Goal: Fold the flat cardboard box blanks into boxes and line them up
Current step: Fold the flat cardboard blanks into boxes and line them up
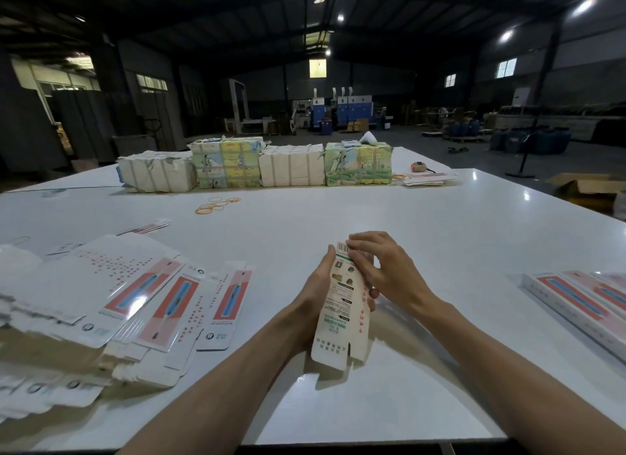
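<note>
A long, narrow white box blank (340,322) with green and red print is partly opened into a tube and held above the white table (440,238), its lower flaps open toward me. My left hand (316,285) grips its left side from behind. My right hand (382,268) pinches its upper right edge near the barcode flap. Flat blanks (142,292) with red and blue panels lie fanned in a pile at the left. Finished boxes (582,305) lie side by side at the right edge.
Wrapped bundles (257,165) stand in a row at the table's far side. Yellow rubber bands (216,204) lie in front of them. More flat blanks and a small tape measure (420,166) sit far right. An open carton (586,183) rests on the floor beyond the table.
</note>
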A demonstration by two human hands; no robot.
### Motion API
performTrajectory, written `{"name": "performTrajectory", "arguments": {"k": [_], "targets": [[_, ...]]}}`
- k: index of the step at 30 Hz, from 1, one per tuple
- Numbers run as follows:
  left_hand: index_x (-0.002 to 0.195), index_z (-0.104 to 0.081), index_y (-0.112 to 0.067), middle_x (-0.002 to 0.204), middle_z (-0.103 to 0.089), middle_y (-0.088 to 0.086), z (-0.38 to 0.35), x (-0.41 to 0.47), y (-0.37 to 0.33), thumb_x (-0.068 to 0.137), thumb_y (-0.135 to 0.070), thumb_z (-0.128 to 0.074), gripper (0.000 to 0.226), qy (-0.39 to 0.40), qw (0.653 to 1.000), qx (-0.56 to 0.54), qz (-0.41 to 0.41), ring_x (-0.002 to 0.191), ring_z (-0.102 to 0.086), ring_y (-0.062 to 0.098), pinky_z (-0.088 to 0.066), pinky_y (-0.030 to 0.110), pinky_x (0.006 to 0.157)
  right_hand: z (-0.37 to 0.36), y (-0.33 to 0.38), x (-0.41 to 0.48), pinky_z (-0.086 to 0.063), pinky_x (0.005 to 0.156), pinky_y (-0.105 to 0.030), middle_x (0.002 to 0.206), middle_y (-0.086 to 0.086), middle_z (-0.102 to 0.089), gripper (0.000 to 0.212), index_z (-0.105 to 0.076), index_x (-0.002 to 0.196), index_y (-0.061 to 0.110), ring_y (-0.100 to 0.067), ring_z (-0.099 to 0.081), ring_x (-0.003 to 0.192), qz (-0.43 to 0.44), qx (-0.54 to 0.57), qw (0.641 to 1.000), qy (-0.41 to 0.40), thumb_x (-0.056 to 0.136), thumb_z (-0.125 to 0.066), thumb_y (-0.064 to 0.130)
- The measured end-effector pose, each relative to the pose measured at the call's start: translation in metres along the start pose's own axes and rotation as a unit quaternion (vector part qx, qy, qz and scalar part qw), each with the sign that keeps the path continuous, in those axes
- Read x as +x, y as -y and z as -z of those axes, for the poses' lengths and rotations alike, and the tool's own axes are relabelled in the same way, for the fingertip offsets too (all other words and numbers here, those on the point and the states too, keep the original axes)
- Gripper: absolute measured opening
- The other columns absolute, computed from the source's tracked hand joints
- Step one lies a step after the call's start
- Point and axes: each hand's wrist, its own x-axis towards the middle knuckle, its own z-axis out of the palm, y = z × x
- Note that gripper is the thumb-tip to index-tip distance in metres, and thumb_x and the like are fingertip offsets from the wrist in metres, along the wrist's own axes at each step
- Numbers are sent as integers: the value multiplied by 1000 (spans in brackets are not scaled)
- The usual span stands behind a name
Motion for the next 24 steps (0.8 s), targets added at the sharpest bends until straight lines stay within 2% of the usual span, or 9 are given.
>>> {"name": "performTrajectory", "arguments": {"k": [4, 7, 9, 11, 13, 17, 19, 21, 24], "targets": [[133, -63, -7, 110, -67, 28, 1, 1, 2, 105, -70, -37, 73, -3, 1000, -2, 5, 88, -71, 39, -59, 43, 76, 2, 4, 4, -54, 98, -35, 127, 7, -70, 24, -78, 119, 16, -9, -59, 122, -33, 66, 997, -15, 98, -72, 25], [130, -67, -11, 118, -72, 27, 0, 3, 2, 104, -70, -38, 71, -11, 1000, 20, -9, 93, -72, 40, -59, 44, 81, 6, 9, 5, -64, 77, -32, 124, 4, -70, 17, -79, 112, 11, -17, -70, 109, -65, 145, 987, -41, 97, -74, 18], [128, -69, -15, 124, -71, 27, 1, 2, 2, 104, -72, -38, 69, 2, 999, 32, -17, 96, -71, 39, -58, 45, 84, 9, 11, 6, -62, 66, -23, 119, 1, -70, 11, -79, 105, 9, -17, -73, 99, -64, 164, 982, -61, 96, -74, 15], [129, -69, -15, 126, -70, 26, 2, 1, 2, 102, -74, -41, 71, 15, 999, 34, -14, 96, -71, 38, -59, 44, 84, 12, 11, 9, -58, 70, -18, 115, 1, -70, 6, -79, 98, 9, -16, -72, 98, -54, 152, 985, -66, 96, -75, 13], [133, -66, -13, 126, -69, 25, 3, 1, 1, 99, -77, -44, 75, 29, 999, 30, -6, 97, -69, 35, -58, 44, 85, 16, 10, 10, -57, 73, -19, 113, 1, -69, 5, -77, 92, 9, -17, -70, 99, -56, 148, 986, -53, 95, -75, 13], [137, -64, -11, 126, -68, 20, 5, 3, 0, 96, -80, -46, 82, 70, 996, 49, 13, 98, -68, 32, -56, 42, 90, 24, 8, 11, -60, 72, -27, 122, 7, -62, 18, -74, 86, 11, -15, -65, 106, -93, 170, 981, 8, 97, -74, 25], [140, -62, -9, 124, -67, 19, 7, 5, 2, 96, -80, -46, 85, 87, 994, 54, 26, 98, -67, 31, -56, 41, 90, 29, 8, 12, -62, 66, -33, 127, 9, -62, 23, -76, 85, 11, -12, -68, 102, -114, 194, 973, 47, 97, -73, 30], [142, -59, -7, 122, -65, 19, 8, 8, 4, 97, -79, -46, 86, 98, 993, 52, 30, 98, -65, 32, -55, 43, 89, 34, 8, 12, -64, 65, -38, 124, 8, -66, 25, -79, 81, 11, -14, -71, 97, -127, 214, 967, 58, 98, -73, 29], [140, -62, -7, 116, -65, 18, 6, 10, 2, 98, -79, -44, 85, 106, 991, 77, 26, 95, -65, 33, -56, 43, 86, 42, 11, 11, -59, 65, -29, 117, 11, -69, 28, -82, 76, 14, -22, -71, 97, -154, 250, 954, 57, 99, -72, 27]]}}
